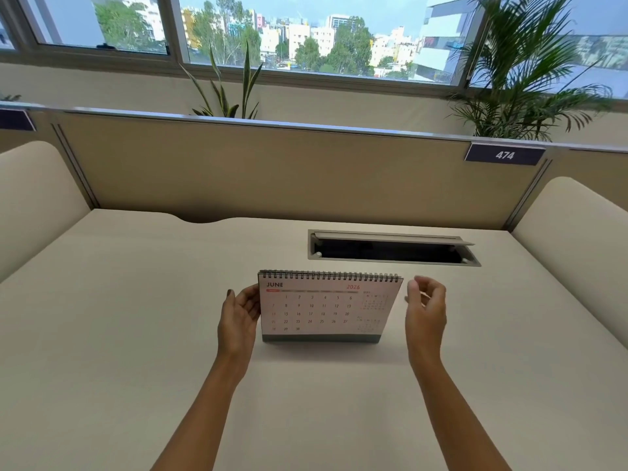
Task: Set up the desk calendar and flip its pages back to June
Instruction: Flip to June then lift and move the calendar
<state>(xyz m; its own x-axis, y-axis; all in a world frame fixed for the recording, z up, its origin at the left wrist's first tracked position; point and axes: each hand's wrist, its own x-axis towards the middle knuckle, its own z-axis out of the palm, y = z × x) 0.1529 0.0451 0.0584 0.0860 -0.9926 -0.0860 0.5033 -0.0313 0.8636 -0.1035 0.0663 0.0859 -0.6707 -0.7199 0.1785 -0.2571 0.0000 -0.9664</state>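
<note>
The desk calendar (326,309) stands upright on the beige desk (136,317), spiral binding on top, its front page reading JUNE 2026. My left hand (239,316) rests against the calendar's left edge, fingers behind it and thumb at the front. My right hand (426,305) hovers a little to the right of the calendar's upper right corner, fingers loosely curled and apart, touching nothing.
An open cable tray slot (390,248) lies in the desk just behind the calendar. A beige partition (272,171) with a "474" label (504,154) closes off the back, with padded side dividers left and right. Plants and windows stand beyond.
</note>
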